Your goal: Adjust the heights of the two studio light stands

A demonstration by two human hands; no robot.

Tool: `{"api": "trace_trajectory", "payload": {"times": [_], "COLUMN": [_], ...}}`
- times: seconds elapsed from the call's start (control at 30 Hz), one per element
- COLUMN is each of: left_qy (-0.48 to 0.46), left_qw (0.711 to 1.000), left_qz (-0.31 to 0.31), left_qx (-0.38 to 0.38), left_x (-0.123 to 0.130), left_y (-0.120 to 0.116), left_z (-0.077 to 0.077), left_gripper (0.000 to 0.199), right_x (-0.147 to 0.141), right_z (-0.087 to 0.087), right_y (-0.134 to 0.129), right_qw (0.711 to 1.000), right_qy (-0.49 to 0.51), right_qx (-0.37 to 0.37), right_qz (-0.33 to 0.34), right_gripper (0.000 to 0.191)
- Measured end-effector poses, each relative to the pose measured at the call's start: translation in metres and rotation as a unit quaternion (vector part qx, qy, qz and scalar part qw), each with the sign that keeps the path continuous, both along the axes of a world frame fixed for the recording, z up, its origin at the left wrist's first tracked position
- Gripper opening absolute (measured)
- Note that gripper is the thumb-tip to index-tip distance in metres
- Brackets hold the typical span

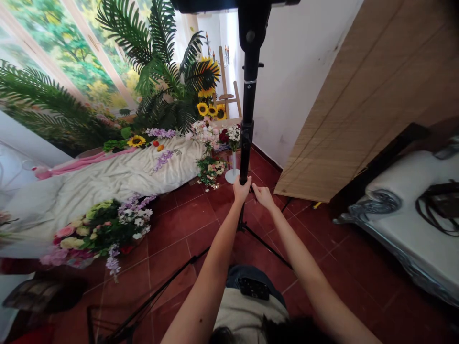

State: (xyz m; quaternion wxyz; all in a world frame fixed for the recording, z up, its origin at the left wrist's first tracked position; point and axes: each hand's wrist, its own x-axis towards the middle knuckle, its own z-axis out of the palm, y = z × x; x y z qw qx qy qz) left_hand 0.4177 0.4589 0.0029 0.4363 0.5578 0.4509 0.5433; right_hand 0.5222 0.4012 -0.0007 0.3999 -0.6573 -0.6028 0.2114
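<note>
The left hand (242, 189) is wrapped round the black stand (247, 107), which rises above it; the right hand (263, 195) sits just beside, its fingers curled, on what I can't tell. A slack left grip could let the upper pole slip. Legs (268, 248) splay below, easily tripped over; flowers (103, 229) lie leftward, a bamboo blind (319, 114) rightward.

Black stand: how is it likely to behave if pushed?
The black stand may be top-heavy, given the wide fixture above its slim pole. The straight pole looks stiff. Splayed legs should steady it against a light push.
</note>
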Motion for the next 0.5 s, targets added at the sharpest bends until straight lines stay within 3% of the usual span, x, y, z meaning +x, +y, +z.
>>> {"api": "trace_trajectory", "payload": {"times": [0.17, 0.27, 0.4, 0.5], "left_qy": [0.008, 0.056, 0.115, 0.092], "left_qw": [1.000, 0.998, 0.991, 0.994], "left_qz": [-0.018, 0.005, 0.052, 0.028], "left_qx": [0.000, -0.008, -0.039, -0.055], "left_x": [0.001, 0.000, -0.001, -0.005], "left_y": [0.000, -0.003, -0.011, -0.016], "left_z": [0.000, 0.002, 0.007, 0.008], "left_gripper": [0.028, 0.028, 0.034, 0.037], "right_x": [0.003, 0.003, 0.000, -0.001], "right_z": [0.000, -0.004, -0.009, -0.009], "right_y": [0.002, 0.002, 0.000, -0.002], "right_qw": [0.991, 0.985, 0.988, 0.992], "right_qy": [0.116, 0.147, 0.147, 0.122], "right_qx": [-0.051, -0.071, -0.040, -0.023], "right_qz": [0.045, 0.054, 0.040, 0.023], "right_gripper": [0.067, 0.068, 0.070, 0.072]}}
